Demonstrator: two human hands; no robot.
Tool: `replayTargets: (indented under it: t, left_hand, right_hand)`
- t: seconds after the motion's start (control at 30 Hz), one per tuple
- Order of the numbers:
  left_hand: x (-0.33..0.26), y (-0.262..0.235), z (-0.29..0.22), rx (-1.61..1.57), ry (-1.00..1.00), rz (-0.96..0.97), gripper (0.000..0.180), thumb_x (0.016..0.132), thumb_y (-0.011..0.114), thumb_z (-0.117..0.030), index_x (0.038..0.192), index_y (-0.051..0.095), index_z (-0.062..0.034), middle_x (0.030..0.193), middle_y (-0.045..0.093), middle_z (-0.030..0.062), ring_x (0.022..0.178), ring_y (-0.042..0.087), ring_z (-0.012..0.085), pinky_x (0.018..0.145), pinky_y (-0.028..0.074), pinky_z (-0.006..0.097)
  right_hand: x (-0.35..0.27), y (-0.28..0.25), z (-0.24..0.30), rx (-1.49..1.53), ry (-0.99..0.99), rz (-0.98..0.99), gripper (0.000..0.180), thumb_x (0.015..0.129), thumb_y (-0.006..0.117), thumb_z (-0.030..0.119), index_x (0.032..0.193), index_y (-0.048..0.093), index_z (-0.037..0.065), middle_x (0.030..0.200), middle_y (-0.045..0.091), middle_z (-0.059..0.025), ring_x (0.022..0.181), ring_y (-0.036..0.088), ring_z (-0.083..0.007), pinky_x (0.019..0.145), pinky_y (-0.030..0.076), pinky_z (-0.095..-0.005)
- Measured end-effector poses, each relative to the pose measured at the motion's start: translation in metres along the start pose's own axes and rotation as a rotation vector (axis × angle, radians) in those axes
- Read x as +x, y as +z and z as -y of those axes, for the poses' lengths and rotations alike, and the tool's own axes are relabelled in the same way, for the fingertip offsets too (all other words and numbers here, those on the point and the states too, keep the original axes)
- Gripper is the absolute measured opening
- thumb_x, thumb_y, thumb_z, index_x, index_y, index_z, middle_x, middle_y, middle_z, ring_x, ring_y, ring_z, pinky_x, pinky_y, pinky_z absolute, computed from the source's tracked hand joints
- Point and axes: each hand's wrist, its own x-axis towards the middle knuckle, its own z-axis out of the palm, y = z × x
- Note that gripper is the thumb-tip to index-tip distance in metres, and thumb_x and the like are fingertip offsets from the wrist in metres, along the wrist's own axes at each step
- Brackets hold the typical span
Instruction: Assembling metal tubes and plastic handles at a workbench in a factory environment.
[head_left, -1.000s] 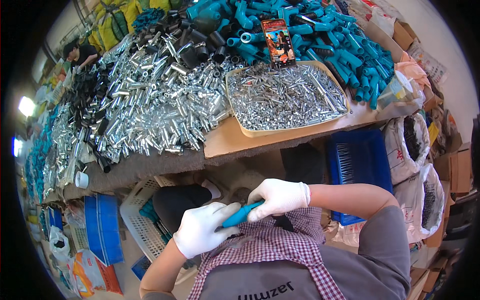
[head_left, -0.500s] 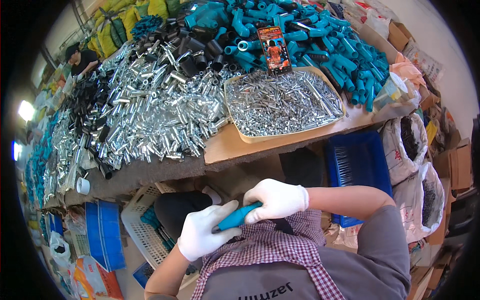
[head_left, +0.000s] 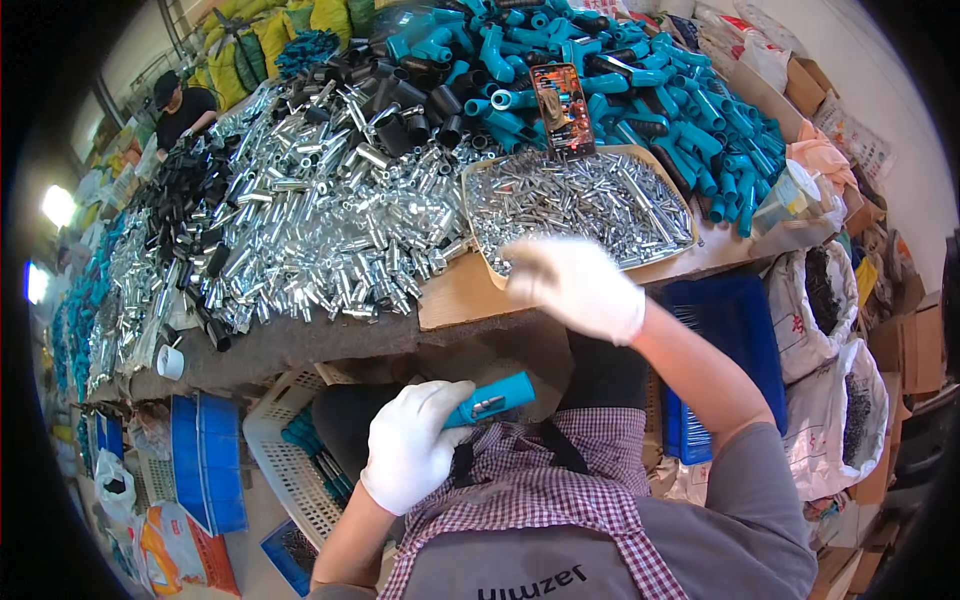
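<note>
In a white glove, my left hand (head_left: 412, 448) is closed around a teal plastic handle (head_left: 508, 397) above my lap. The handle's wide end points right, and a slot with small dark and metallic detail shows on its side. My right hand (head_left: 578, 286), also gloved in white, is over the near edge of a cream tray (head_left: 660, 256). Motion smears its fingers, so whether they hold anything is not visible. Inside the tray lie many small metal pins and short pieces (head_left: 590, 190).
Heaped metal sockets (head_left: 340, 230), black tubes (head_left: 405, 100) and teal handles (head_left: 690, 130) cover the bench. A phone (head_left: 563, 112) leans at the tray's back. Below are a blue bin (head_left: 735, 340), a white crate (head_left: 268, 425) and open sacks (head_left: 815, 400). Another person (head_left: 185, 110) works far left.
My right hand has left the handle and moved up and forward to the tray. My left hand still holds the handle, now with its wide end uncovered.
</note>
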Motion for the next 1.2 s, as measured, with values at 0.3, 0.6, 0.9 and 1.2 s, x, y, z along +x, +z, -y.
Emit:
replayTargets:
  t: [0.3,0.6,0.9,1.2]
  left_hand:
    - [-0.012,0.011,-0.014,-0.266,-0.23,-0.072,0.049,0.071,0.082,-0.01,0.115,0.063,-0.0054,0.103,0.069,0.0161,0.088,0.068,0.0353,0.077,0.055,0.038]
    - [-0.009,0.01,-0.007,-0.27,-0.265,-0.094,0.048,0.071,0.081,-0.011,0.116,0.063,-0.0067,0.106,0.068,0.0154,0.092,0.067,0.0356,0.081,0.054,0.038]
    - [-0.01,0.005,-0.005,-0.281,-0.345,-0.112,0.046,0.069,0.082,-0.012,0.113,0.067,-0.0055,0.104,0.069,0.0152,0.093,0.069,0.0331,0.082,0.054,0.036]
    - [0.0,0.002,0.009,-0.022,-0.104,-0.094,0.057,0.064,0.084,-0.015,0.117,0.066,-0.0072,0.104,0.07,0.014,0.092,0.069,0.0312,0.079,0.054,0.037]
  right_hand:
    - [0.037,0.015,-0.055,-0.425,-0.049,-0.169,0.012,0.084,0.068,0.022,0.087,0.067,0.011,0.087,0.063,-0.0098,0.088,0.064,-0.0308,0.079,0.051,-0.0427]
    - [0.035,0.01,-0.048,-0.47,-0.152,-0.201,0.013,0.085,0.068,0.023,0.088,0.066,0.011,0.085,0.063,-0.009,0.088,0.064,-0.0302,0.08,0.051,-0.0432]
    - [0.037,-0.005,-0.047,-0.265,-0.031,-0.221,0.014,0.083,0.07,0.018,0.088,0.07,0.006,0.083,0.07,-0.0109,0.079,0.067,-0.0284,0.072,0.052,-0.0366]
    - [0.011,0.008,0.015,0.163,-0.021,0.094,0.018,0.083,0.068,0.017,0.091,0.073,0.001,0.078,0.07,-0.0099,0.074,0.068,-0.017,0.071,0.053,-0.031]
